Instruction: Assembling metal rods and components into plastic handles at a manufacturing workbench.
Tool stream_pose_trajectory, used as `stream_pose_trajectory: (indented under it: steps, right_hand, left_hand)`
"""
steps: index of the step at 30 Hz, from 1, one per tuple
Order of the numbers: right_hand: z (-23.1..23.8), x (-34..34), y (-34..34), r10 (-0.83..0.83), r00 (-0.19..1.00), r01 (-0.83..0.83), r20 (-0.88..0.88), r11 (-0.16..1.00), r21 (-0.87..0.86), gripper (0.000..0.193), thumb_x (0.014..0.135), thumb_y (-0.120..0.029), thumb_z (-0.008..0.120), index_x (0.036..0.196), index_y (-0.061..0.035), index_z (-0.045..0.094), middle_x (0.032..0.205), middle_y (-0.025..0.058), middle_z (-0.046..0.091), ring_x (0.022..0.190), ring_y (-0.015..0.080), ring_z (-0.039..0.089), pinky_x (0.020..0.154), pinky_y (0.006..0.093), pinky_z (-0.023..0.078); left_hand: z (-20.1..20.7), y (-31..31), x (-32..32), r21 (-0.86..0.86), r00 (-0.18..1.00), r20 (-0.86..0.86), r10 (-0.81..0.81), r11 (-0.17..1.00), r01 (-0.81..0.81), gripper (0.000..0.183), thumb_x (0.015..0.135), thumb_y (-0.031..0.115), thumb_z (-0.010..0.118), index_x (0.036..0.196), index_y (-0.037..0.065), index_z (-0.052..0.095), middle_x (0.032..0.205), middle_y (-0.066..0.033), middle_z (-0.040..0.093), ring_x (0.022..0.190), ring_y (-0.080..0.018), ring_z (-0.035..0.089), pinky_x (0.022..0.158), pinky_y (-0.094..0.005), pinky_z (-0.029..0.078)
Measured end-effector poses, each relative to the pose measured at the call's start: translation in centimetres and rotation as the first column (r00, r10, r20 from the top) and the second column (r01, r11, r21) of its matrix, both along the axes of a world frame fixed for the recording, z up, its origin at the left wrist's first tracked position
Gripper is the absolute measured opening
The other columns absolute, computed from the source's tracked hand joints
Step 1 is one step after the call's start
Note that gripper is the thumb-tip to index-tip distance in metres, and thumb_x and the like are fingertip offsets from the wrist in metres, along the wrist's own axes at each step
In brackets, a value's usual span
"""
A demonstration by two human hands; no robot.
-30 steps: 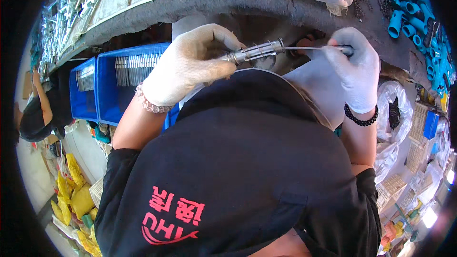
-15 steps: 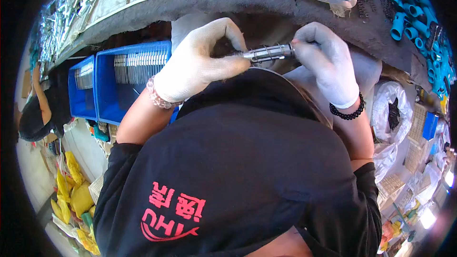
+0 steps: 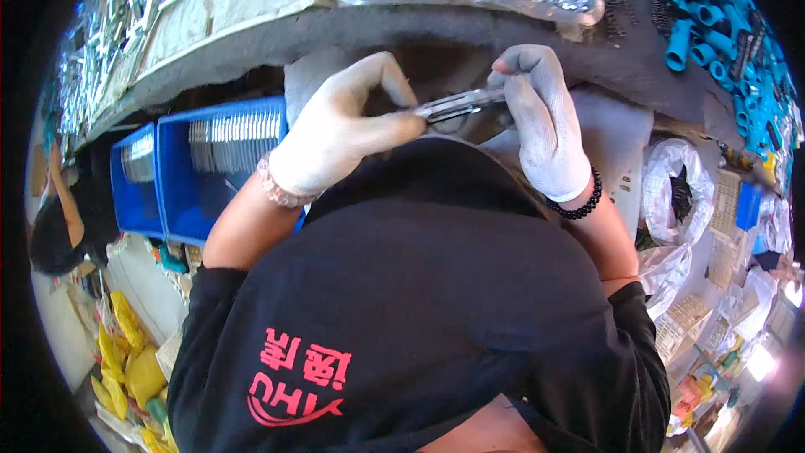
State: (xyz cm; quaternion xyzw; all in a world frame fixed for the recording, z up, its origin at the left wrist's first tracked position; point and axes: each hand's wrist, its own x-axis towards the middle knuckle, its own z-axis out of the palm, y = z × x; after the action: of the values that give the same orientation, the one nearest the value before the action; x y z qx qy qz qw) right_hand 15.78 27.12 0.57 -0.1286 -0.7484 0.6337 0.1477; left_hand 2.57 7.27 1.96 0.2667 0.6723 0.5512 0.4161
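My left hand point(image 3: 331, 130), in a white knit glove, pinches one end of a slim silver metal part point(image 3: 459, 106) between thumb and forefinger. At its other end the closed fingers of my gloved right hand point(image 3: 543, 122) grip it, with a bare-looking fingertip showing at the top. The part lies across the gap between my hands, tilted up to the right, and a thin curved piece shows along its underside. Blur hides its finer details. Both hands are between my black-clothed front and the bench edge.
Small silver pieces fill a tray point(image 3: 470, 2) on the cloth-covered bench point(image 3: 402, 25). Loose metal rods lie far left, teal tubes point(image 3: 708, 21) far right. Left below stand blue bins point(image 3: 197, 210) with rows of flat metal pieces. Another person's arm point(image 3: 67, 201) shows at the left edge.
My right hand has turned, its fingers now more upright around the end of the metal part. The part's right end is tilted higher. The whole view has shifted a little.
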Motion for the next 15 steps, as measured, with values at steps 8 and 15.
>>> stream_pose_trajectory:
  steps: [8, 15]
  right_hand:
    - [0.5, 0.1, 1.9, 0.139, 0.990, -0.139, 0.008, 0.986, 0.093, 0.011, 0.093, -0.012, 0.059, 0.098, -0.0030, 0.057, 0.087, 0.0160, 0.060, 0.082, 0.0320, 0.062, 0.077, 0.0390, 0.050]
    - [5.6, -0.4, 23.2, -0.698, 0.683, 0.414, -0.217, 0.126, 0.901, 0.032, 0.093, -0.030, 0.061, 0.108, -0.0011, 0.060, 0.091, 0.0240, 0.069, 0.090, 0.0407, 0.068, 0.080, 0.0483, 0.054]
  left_hand:
    - [2.2, 0.8, 0.0, -0.094, 0.991, 0.137, -0.004, 0.995, 0.017, 0.019, 0.088, 0.010, 0.069, 0.098, 0.004, 0.053, 0.078, -0.0019, 0.057, 0.063, -0.0067, 0.052, 0.056, -0.0225, 0.041]
    - [1.8, -0.8, -0.5, -0.056, 0.976, 0.217, -0.022, 0.998, 0.035, 0.012, 0.095, 0.009, 0.057, 0.104, 0.005, 0.050, 0.074, -0.0028, 0.056, 0.062, -0.0078, 0.051, 0.056, -0.0221, 0.040]
